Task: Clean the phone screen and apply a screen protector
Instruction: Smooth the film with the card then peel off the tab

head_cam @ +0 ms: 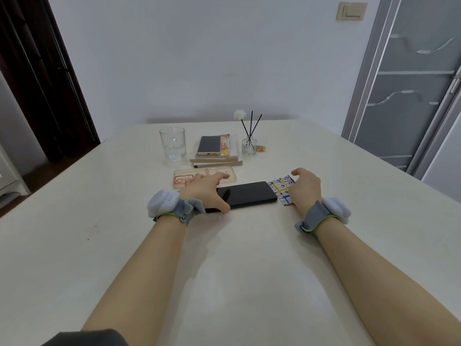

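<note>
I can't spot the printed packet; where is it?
In the head view, the printed packet lies just right of the black phone, partly covered by the right hand.

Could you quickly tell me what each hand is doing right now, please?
Left hand: open, fingers straight, resting on the black phone.
Right hand: curled over the printed packet; grip cannot be told.

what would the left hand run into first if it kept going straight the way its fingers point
The left hand has its fingers over the phone case. Going straight on, it would likely meet the stack of books first, though depth is hard to judge.
</note>
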### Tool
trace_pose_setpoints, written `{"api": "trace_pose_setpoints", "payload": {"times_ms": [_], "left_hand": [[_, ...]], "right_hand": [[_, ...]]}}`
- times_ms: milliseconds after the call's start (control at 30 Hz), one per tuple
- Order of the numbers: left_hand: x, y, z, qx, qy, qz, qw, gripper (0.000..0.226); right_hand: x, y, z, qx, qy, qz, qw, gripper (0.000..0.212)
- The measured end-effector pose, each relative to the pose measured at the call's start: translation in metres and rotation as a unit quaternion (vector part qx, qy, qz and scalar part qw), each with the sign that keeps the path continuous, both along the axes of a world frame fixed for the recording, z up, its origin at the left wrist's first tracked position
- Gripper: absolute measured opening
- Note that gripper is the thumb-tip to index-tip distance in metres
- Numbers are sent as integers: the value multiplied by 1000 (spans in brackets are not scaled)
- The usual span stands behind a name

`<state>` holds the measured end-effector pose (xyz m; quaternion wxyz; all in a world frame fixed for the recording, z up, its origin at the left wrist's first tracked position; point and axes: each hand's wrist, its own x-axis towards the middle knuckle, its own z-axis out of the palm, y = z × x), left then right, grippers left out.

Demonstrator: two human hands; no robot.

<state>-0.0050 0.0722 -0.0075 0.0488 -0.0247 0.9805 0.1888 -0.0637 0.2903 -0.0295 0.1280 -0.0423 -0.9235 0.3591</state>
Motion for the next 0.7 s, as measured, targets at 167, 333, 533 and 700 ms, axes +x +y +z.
{"api": "trace_pose_setpoints", "payload": {"times_ms": [167, 333, 533, 700], "left_hand": [[1, -3, 1, 2, 5, 6, 1000, 89], [-1, -8, -2, 9, -4, 24, 1000, 90], [-2, -9, -3, 13, 0, 19, 1000, 88], [-2, -11, -4, 17, 2, 18, 1000, 88]], "right_hand": [[-3, -8, -4, 89, -25, -37, 995, 42], [-4, -10, -7, 164, 38, -8, 986, 43], [-4, -11, -10, 155, 23, 53, 986, 31], [0, -11, -11, 177, -21, 2, 984, 30]]}}
